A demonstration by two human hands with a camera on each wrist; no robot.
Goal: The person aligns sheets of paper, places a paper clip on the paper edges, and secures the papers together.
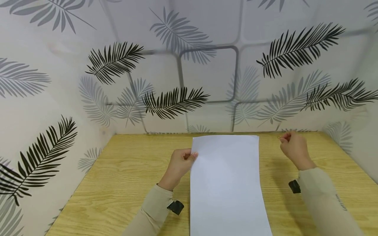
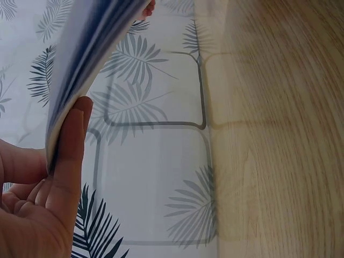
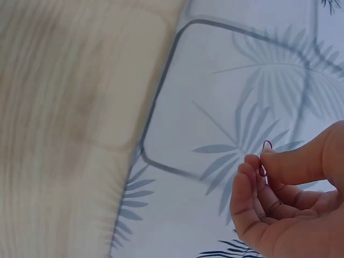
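The left hand (image 1: 179,165) pinches the left edge of the long white paper (image 1: 225,183) near its top corner, thumb on the upper face, above a wood-grain table (image 1: 127,177). To the right, well apart from the paper, the right hand (image 1: 296,150) pinches a thin item (image 1: 279,137) too small to make out. Behind, leaf-patterned walls (image 1: 206,78) meet the table's far edge, and both sleeves (image 1: 317,186) are beige.
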